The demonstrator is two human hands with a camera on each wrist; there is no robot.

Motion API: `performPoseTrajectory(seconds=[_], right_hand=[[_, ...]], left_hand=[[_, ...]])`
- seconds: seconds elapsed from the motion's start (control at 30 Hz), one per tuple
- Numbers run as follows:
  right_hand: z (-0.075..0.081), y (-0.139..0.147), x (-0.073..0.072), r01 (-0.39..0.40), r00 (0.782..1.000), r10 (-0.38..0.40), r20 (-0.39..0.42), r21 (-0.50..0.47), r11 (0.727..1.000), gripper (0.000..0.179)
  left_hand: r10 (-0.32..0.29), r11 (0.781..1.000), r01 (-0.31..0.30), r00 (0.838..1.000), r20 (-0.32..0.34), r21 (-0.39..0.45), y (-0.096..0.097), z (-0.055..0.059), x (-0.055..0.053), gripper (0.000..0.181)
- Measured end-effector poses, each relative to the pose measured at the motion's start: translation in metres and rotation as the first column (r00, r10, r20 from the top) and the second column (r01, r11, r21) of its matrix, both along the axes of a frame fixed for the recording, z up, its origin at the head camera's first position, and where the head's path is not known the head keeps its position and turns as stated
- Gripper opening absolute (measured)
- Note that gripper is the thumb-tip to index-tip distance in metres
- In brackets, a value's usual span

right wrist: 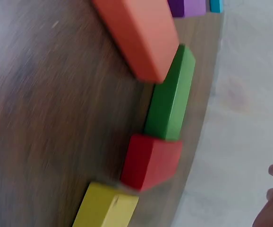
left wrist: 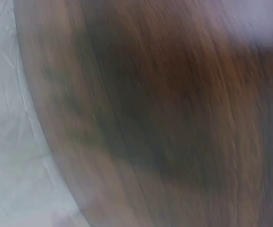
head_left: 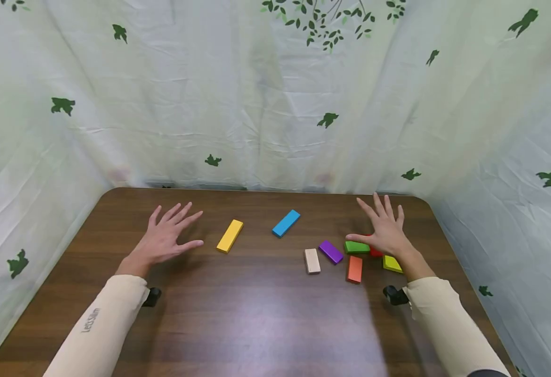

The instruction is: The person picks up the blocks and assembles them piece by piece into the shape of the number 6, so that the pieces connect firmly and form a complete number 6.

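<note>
The left hand [head_left: 167,235] is hovering over the wooden table [head_left: 256,309], its fingers spreading apart and holding nothing; a golden-yellow block [head_left: 230,236] is lying just to its right, and a blue block [head_left: 286,223] is resting farther out on that same side. The right hand [head_left: 385,233] is also keeping its fingers and thumb spread apart, gripping nothing, above the rest of the blocks. Under its thumb a green block [head_left: 357,247] is showing, and a red block [right wrist: 150,161] is sitting below the palm, partly hidden from the head view, at the green one's end. A yellow block [head_left: 392,263] is lying beneath the right wrist, partly covered by it. Nearer the person than that thumb, an orange block [head_left: 354,269] is resting; a purple block [head_left: 330,252] and then a cream block [head_left: 312,261] are lying to the hand's left. Beyond both hands, a pale curtain [head_left: 247,104] is hanging behind the table.
</note>
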State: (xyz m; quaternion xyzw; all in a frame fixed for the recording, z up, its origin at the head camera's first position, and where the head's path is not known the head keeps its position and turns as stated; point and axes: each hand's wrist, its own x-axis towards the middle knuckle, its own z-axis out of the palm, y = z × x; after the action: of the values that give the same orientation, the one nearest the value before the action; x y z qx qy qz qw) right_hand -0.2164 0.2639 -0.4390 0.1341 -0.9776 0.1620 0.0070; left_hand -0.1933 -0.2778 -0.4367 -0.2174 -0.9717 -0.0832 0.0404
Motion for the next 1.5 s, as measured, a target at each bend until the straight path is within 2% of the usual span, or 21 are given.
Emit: performPoseTrajectory(seconds=[0.2, 0.5, 0.8, 0.93, 1.17, 1.3, 1.5], right_hand=[[-0.002, -0.018, -0.007, -0.037, 0.999, 0.037, -0.004, -0.039, 0.999, 0.100], [-0.006, -0.049, -0.021, -0.102, 0.995, 0.103, 0.010, -0.082, 0.991, 0.095], [-0.018, -0.072, -0.040, -0.159, 0.987, 0.161, 0.013, -0.098, 0.982, 0.084], [-0.021, -0.085, -0.046, -0.193, 0.980, 0.198, 0.034, -0.117, 0.974, 0.081], [-0.025, -0.105, -0.055, -0.247, 0.967, 0.253, 0.043, -0.111, 0.963, 0.075], [-0.027, -0.115, -0.059, -0.281, 0.956, 0.289, 0.054, -0.128, 0.951, 0.070], [-0.025, -0.126, -0.064, -0.313, 0.933, 0.337, 0.130, -0.174, 0.934, 0.065]], left_hand=[[0.001, 1.000, -0.002, 0.998, 0.055, 0.012, 0.010, -0.006, -0.006, 0.079], [0.003, 1.000, -0.004, 0.995, 0.099, 0.014, 0.020, -0.014, -0.012, 0.073], [-0.033, 0.999, 0.035, 0.990, 0.137, -0.008, 0.037, -0.023, -0.023, 0.075], [-0.042, 0.999, 0.046, 0.988, 0.151, -0.023, 0.040, -0.026, -0.026, 0.073], [-0.080, 0.996, 0.072, 0.983, 0.166, 0.050, 0.044, -0.035, -0.028, 0.070], [-0.091, 0.995, 0.084, 0.982, 0.167, 0.053, 0.046, -0.039, -0.029, 0.069], [-0.101, 0.995, 0.097, 0.982, 0.162, 0.037, 0.049, -0.043, -0.032, 0.068]])
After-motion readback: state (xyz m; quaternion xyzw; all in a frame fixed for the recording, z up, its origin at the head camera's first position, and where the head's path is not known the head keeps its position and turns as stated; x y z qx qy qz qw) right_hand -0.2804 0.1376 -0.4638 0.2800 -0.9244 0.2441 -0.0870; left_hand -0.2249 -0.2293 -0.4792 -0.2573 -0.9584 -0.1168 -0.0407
